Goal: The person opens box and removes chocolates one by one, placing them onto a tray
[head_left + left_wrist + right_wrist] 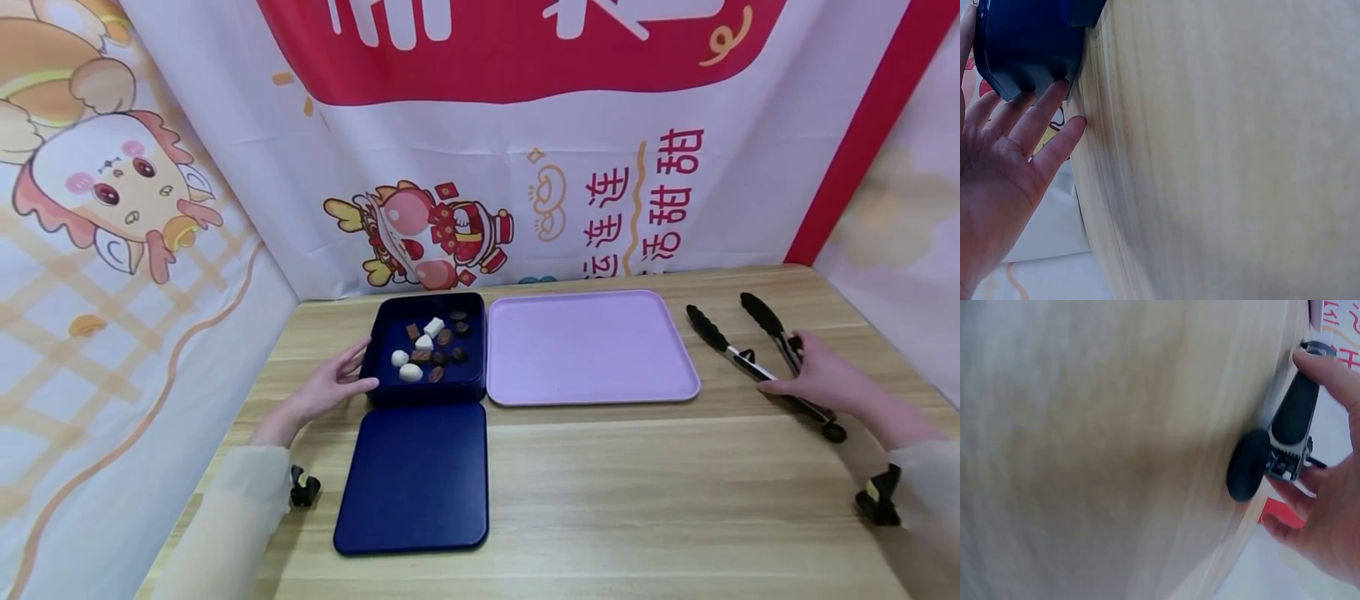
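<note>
My left hand (pixel 330 389) is at the left side of a dark blue rectangular box (pixel 427 397), fingers extended. In the left wrist view its fingertips meet the box wall (pixel 1035 44). Inside lie several brown and white chocolates (pixel 433 326). On the right, my right hand (pixel 828 379) holds a pair of tongs (pixel 741 359) with black tips and metal arms, the thumb on one side and the fingers on the other. The tongs' arms are spread, tips pointing to the back wall. Their black handle (pixel 1294 415) shows under the thumb in the right wrist view.
A dark blue lid (pixel 416 479) lies flat in front of the box. Directly right of the box is a light purple tray (pixel 588 350), between it and the tongs. Printed cloth (pixel 465 142) hangs behind the wooden table (pixel 637 500) and along both sides.
</note>
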{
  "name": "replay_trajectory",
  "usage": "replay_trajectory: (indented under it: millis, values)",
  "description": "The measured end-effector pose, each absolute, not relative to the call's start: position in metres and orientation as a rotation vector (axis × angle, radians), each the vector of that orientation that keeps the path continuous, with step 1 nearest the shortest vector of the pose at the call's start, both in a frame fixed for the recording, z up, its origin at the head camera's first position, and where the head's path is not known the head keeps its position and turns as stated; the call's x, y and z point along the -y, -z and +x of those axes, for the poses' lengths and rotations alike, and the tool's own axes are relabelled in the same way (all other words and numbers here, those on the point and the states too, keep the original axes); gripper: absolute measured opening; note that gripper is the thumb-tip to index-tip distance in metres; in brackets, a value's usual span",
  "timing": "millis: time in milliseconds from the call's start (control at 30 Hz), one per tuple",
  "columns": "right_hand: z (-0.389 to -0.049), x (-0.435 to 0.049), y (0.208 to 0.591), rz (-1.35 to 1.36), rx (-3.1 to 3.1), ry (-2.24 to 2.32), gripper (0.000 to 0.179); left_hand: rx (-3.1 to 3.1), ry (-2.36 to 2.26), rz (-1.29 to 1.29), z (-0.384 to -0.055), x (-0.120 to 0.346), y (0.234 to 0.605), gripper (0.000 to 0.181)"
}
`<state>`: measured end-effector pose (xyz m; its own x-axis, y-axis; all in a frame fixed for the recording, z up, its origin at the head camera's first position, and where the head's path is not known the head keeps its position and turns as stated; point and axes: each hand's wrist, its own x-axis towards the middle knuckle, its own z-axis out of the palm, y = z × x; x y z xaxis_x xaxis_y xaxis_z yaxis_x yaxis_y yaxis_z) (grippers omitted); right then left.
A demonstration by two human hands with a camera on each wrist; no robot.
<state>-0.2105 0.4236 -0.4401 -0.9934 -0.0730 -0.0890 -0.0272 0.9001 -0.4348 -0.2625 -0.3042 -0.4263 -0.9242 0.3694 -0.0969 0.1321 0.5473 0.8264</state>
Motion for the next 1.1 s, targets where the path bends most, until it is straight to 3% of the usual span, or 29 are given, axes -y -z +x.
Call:
replay_trajectory:
  millis: [200, 400, 567, 667, 800, 900, 1100]
  values:
    - [-0.21, -0.419, 0.441, 0.008, -2.982, 0.651, 0.126, -2.516, -1.331, 0.426, -0.263, 0.304, 0.426, 0.082]
    - [-0.21, -0.419, 0.44, 0.029, -3.011, 0.675, 0.118, -2.518, -1.327, 0.432, -0.264, 0.304, 0.425, 0.083]
    - [-0.21, -0.419, 0.44, -0.073, -3.067, 0.808, 0.08, -2.517, -1.323, 0.438, -0.264, 0.303, 0.425, 0.083]
    - [-0.21, -0.421, 0.44, -0.123, -3.092, 0.852, 0.068, -2.519, -1.32, 0.439, -0.263, 0.303, 0.425, 0.083]
    - [-0.208, -0.423, 0.435, -0.065, -3.067, 0.859, 0.094, -2.523, -1.317, 0.441, -0.264, 0.303, 0.425, 0.083]
    - [-0.207, -0.424, 0.429, -0.001, -3.057, 0.893, 0.098, -2.52, -1.321, 0.44, -0.265, 0.303, 0.425, 0.082]
    - [-0.212, -0.423, 0.417, -0.016, -3.228, 0.894, 0.059, -2.527, -1.314, 0.442, -0.265, 0.304, 0.427, 0.082]
